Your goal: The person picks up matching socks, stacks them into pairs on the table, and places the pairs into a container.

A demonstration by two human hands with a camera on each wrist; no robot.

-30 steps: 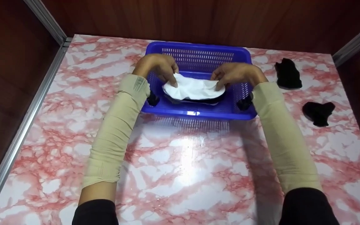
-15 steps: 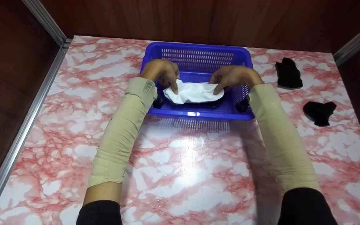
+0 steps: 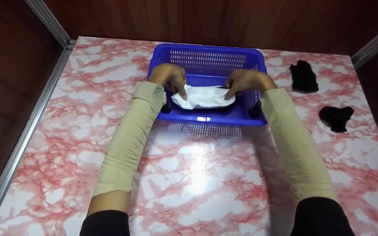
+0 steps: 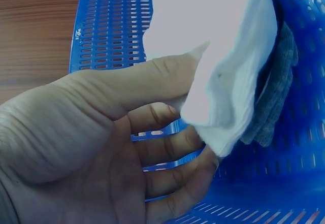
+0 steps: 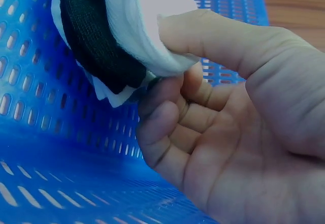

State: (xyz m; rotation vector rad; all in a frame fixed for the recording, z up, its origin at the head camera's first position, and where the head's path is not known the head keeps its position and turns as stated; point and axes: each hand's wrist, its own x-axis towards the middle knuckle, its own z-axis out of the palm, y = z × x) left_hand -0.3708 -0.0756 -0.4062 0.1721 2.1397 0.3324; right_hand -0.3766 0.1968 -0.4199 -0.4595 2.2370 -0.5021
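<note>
A white sock (image 3: 208,97) lies stretched sideways inside the blue basket (image 3: 215,120). My left hand (image 3: 174,78) pinches its left end, the thumb (image 4: 152,76) on top and pressed into the ribbed cloth. The rounded right end is pinched by my right hand (image 3: 246,80), whose thumb (image 5: 203,31) rests on the white cloth with the fingers curled beneath. Under the white sock, a black sock (image 5: 96,41) shows in the right wrist view, with paler cloth below it. Grey knit cloth (image 4: 274,87) peeks out beneath in the left wrist view.
Two dark crumpled cloth pieces lie on the red-and-white marbled table (image 3: 192,183) at the right: a longer one (image 3: 304,77) farther back and a smaller one (image 3: 336,118) nearer. Dark wooden panels (image 3: 208,19) stand behind the table and at both sides.
Both hands have lowered the white sock onto the dark cloth in the basket, and the left hand has shifted slightly right. In the last half second little has moved.
</note>
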